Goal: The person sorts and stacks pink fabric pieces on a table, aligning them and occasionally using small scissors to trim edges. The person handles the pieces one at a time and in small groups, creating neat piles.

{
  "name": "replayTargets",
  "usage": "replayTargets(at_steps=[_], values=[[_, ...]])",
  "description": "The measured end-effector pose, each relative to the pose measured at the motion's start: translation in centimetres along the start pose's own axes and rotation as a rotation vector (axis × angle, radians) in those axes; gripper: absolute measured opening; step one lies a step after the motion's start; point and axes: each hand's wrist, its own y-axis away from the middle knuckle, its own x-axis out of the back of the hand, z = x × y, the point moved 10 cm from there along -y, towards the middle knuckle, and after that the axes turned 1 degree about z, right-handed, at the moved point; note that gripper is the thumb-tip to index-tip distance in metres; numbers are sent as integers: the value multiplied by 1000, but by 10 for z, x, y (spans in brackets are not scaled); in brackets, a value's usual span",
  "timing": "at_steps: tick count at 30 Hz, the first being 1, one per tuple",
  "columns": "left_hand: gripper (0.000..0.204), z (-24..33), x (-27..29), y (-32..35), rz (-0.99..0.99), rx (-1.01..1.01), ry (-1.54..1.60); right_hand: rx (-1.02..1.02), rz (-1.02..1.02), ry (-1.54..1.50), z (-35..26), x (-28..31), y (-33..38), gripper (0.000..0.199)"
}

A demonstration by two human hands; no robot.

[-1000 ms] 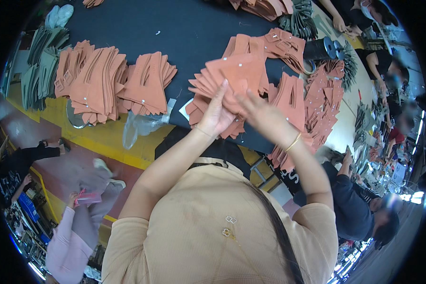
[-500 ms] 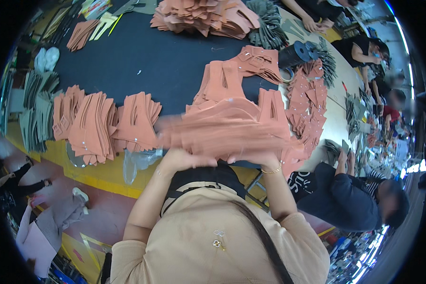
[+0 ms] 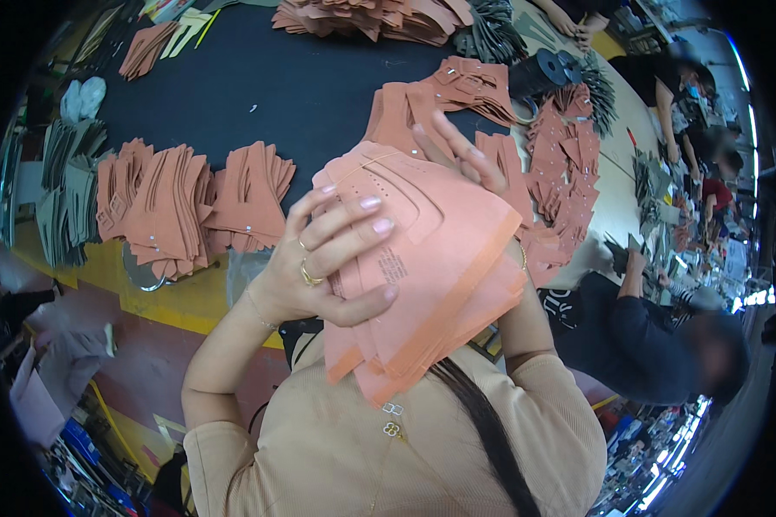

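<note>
Both my hands are on a bundle of salmon-pink cut leather pieces (image 3: 440,258), raised and tilted close to my chest. The top piece has curved slits, small punched holes and faint print, and a thin yellowish band crosses its upper end. My left hand (image 3: 332,254), with rings on it, holds the left side, its fingers and thumb spread over the top face. Behind the bundle, my right hand (image 3: 470,159) steadies the far right side; its fingers stretch past the upper edge, and its palm is hidden.
Salmon stacks (image 3: 168,207) line the table's left front edge. More salmon pieces (image 3: 565,172) lie at the right, near a black spool (image 3: 539,76). A large pile (image 3: 371,19) sits at the back. Grey-green stacks (image 3: 69,189) stand far left. A co-worker (image 3: 638,345) sits at right.
The bundle, blurred and low over the table edge before, is now raised and turned with its top face showing. My left hand has moved onto that face; my right hand has gone behind it.
</note>
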Motion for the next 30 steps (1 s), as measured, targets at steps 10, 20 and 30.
replayTargets(at_steps=[10,20,30], values=[[49,11,17,7,84,-102,-55,-75,130,-38,-2,-10,-7,49],[51,15,39,10,164,-248,-234,58,-78,243,-27,-44,-35,54],[55,-46,8,50,139,312,538,-8,12,419,42,-21,18,28]])
